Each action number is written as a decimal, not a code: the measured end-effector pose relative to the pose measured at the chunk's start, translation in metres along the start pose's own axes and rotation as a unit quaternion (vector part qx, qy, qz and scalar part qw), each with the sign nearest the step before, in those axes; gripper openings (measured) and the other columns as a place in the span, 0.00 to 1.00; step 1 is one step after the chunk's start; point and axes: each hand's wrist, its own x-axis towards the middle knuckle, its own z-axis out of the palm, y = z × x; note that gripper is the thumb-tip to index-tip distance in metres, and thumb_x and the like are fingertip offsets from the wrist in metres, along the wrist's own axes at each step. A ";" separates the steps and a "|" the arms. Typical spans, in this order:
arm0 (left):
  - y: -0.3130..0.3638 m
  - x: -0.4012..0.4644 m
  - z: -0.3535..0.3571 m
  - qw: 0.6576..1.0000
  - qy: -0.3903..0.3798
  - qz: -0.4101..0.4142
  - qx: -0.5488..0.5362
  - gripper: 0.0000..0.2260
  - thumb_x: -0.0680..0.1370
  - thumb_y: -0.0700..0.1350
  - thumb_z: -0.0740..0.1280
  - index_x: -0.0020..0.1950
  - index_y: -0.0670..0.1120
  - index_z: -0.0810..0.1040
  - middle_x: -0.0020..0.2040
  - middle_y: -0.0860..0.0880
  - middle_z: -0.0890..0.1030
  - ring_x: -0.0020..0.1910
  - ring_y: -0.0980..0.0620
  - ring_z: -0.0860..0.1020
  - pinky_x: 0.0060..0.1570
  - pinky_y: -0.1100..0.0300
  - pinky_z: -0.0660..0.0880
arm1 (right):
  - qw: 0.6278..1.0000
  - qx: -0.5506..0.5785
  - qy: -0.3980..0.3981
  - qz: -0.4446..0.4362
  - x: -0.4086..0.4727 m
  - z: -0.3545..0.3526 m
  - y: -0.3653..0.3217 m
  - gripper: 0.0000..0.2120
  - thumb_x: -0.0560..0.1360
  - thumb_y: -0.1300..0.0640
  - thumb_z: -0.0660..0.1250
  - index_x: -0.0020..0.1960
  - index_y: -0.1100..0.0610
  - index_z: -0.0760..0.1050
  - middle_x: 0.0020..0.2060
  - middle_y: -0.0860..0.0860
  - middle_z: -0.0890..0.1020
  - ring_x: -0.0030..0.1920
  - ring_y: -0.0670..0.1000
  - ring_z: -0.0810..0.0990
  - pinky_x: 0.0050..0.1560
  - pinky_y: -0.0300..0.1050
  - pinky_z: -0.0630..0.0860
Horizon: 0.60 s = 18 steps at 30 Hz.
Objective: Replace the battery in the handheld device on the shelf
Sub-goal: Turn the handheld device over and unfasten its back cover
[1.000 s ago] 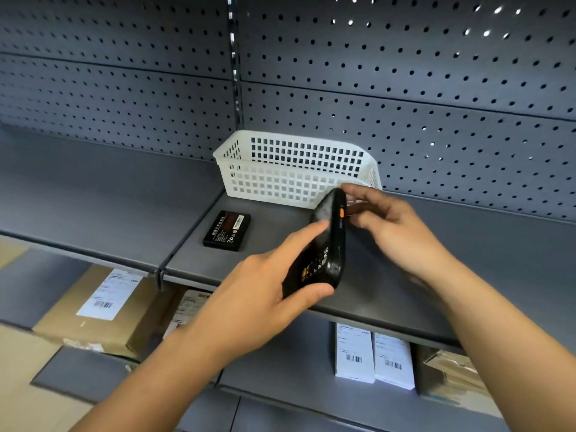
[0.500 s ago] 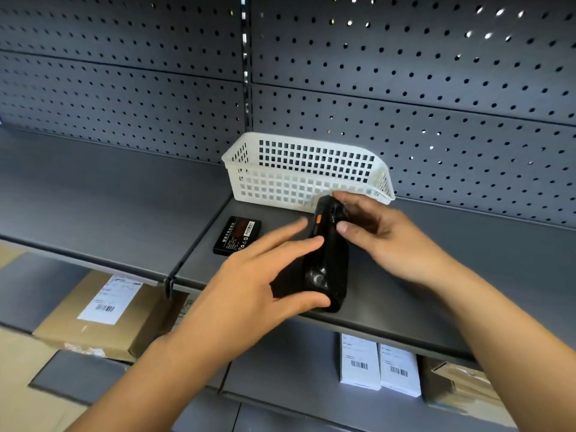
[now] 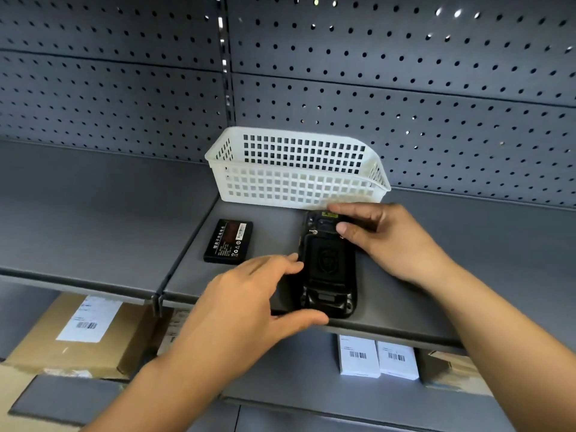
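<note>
Device face-down between both hands.

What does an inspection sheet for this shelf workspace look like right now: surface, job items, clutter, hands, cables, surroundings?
Surface: grey metal shelf, bare apart from the items below.
Job's things: black handheld device lying back-up near the front edge, back cover on; loose battery flat to its left, apart from it.
Clutter: white basket behind both; contents not visible.
Hands: left hand at the device's lower left side; right hand gripping its top end.
Cables: nothing seen.
Surroundings: pegboard back panel; cardboard box and white labelled boxes on the lower shelf.
</note>
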 end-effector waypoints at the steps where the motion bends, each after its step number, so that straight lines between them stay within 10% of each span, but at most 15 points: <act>1: -0.001 0.006 -0.009 1.000 -0.010 -0.002 -0.009 0.28 0.65 0.73 0.65 0.59 0.59 0.78 0.57 0.63 0.81 0.48 0.67 0.79 0.50 0.69 0.75 | 1.000 0.011 0.000 -0.002 -0.001 -0.003 -0.001 0.16 0.75 0.58 0.69 0.62 0.52 0.79 0.58 0.42 0.82 0.59 0.34 0.77 0.64 0.32 0.69; 5: -0.007 0.055 -0.044 0.999 0.005 0.040 -0.023 0.18 0.71 0.62 0.69 0.58 0.58 0.81 0.54 0.63 0.82 0.54 0.67 0.78 0.54 0.76 0.70 | 1.000 0.005 0.005 -0.001 -0.009 -0.018 0.004 0.15 0.74 0.60 0.70 0.61 0.53 0.80 0.54 0.41 0.83 0.55 0.32 0.79 0.59 0.25 0.70; 8: -0.012 0.090 -0.041 0.997 -0.034 0.069 0.012 0.13 0.73 0.53 0.73 0.57 0.54 0.83 0.55 0.57 0.85 0.53 0.62 0.80 0.59 0.63 0.74 | 1.000 -0.024 0.013 0.000 -0.014 -0.014 0.008 0.15 0.73 0.60 0.72 0.59 0.52 0.81 0.54 0.42 0.84 0.56 0.37 0.80 0.65 0.35 0.71; 18: -0.029 0.117 -0.012 0.987 -0.076 0.133 0.042 0.05 0.72 0.50 0.75 0.46 0.53 0.87 0.45 0.56 0.87 0.45 0.59 0.82 0.52 0.55 0.78 | 0.984 -0.164 0.071 -0.018 -0.015 -0.010 -0.002 0.10 0.71 0.54 0.74 0.52 0.51 0.84 0.48 0.43 0.87 0.48 0.39 0.84 0.57 0.34 0.76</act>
